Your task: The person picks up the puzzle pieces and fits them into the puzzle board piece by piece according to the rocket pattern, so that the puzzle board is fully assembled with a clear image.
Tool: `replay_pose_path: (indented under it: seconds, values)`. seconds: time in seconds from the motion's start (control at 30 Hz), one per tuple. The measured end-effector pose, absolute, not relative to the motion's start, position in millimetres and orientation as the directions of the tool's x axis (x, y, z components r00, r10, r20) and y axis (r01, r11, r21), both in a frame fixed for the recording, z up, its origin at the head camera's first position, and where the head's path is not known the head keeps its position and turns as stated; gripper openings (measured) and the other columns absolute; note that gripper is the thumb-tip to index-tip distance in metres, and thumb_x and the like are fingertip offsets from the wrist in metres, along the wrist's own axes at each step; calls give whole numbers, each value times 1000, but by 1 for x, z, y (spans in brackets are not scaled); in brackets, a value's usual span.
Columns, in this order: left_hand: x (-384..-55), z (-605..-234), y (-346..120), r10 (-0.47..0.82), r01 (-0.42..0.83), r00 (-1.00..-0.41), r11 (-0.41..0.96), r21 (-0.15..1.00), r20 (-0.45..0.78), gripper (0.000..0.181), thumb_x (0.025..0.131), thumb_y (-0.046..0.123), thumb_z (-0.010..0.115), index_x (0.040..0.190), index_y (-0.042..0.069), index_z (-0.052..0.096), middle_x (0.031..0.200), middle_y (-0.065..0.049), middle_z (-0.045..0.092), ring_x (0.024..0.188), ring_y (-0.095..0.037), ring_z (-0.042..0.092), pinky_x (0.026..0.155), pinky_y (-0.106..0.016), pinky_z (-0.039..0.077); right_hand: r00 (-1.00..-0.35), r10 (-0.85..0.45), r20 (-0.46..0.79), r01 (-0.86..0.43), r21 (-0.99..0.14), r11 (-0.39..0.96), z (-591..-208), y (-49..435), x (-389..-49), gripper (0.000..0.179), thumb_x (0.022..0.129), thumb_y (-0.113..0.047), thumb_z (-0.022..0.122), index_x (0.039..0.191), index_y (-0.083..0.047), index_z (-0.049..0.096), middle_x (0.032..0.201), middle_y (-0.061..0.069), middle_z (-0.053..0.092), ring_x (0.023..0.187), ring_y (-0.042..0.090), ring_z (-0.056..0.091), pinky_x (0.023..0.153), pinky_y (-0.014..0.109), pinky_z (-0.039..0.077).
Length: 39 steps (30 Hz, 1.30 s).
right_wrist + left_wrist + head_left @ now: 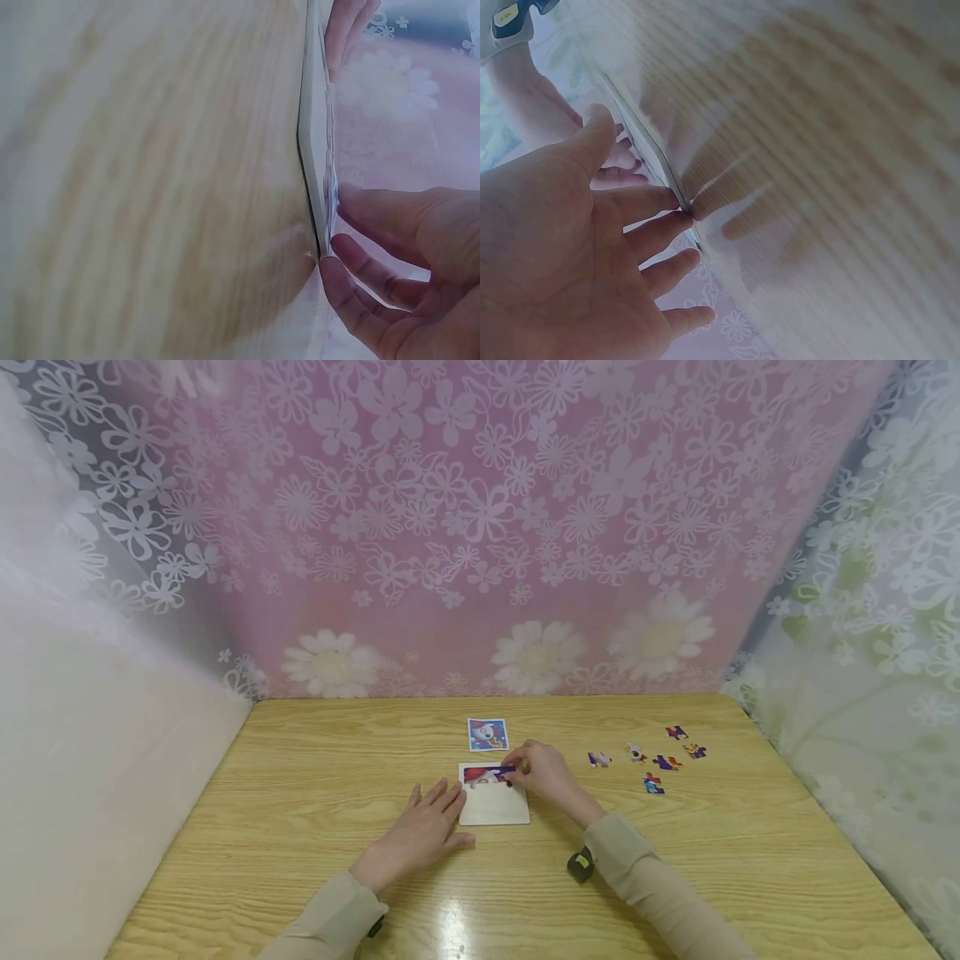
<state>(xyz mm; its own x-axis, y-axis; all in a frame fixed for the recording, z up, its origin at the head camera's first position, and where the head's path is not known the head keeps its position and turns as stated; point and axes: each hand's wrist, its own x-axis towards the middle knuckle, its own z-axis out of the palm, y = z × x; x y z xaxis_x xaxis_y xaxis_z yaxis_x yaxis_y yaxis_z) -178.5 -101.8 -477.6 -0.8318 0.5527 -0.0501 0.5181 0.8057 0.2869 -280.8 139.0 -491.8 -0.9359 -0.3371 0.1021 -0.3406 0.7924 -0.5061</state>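
Note:
A white puzzle tray lies on the table, its top row filled with joined jigsaw pieces in purple, red and white. My left hand rests at the tray's left side, fingers spread and fairly straight; in the left wrist view its fingertips touch the edge. Over the top right corner, my right hand has curled fingers and pinches a jigsaw piece at the end of that row, largely covered by the fingers. In the right wrist view the thumb lies on the tray's top side, other fingertips along its edge.
Several loose jigsaw pieces lie scattered to the right on the wooden table. A small square picture card of a white cartoon animal lies just behind the tray. Flowered curtain hangs along the table's back edge and both sides.

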Motion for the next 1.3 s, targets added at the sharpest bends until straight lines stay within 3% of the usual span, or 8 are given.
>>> replay_pose_path:
  seconds: [0.43,0.77,1.3]
  values:
    - [-181,-482,-102,543,510,-838,815,275,-54,71,103,48,52,154,-1,40,162,-17,34,151,-39,25,119,-66,19,-953,-256,160,-292,-699,653,-477,165,-271,17,97,-17,70,110,-8,78,114,12,73,88,26,70,74,39,59]
    - [-178,-479,-103,548,512,-835,806,297,-48,69,104,45,52,153,-2,39,162,-18,34,151,-40,25,119,-67,18,-966,-202,161,-255,-717,648,-478,192,-272,23,101,-23,66,119,-11,75,118,9,73,100,29,70,83,45,59]
    - [-177,-478,-102,549,511,-834,806,297,-56,69,104,45,53,154,-1,39,162,-18,34,152,-39,25,120,-65,18,-964,-167,207,-265,-696,667,-481,252,-280,29,102,-16,63,127,-3,70,122,20,70,105,37,68,90,52,57]
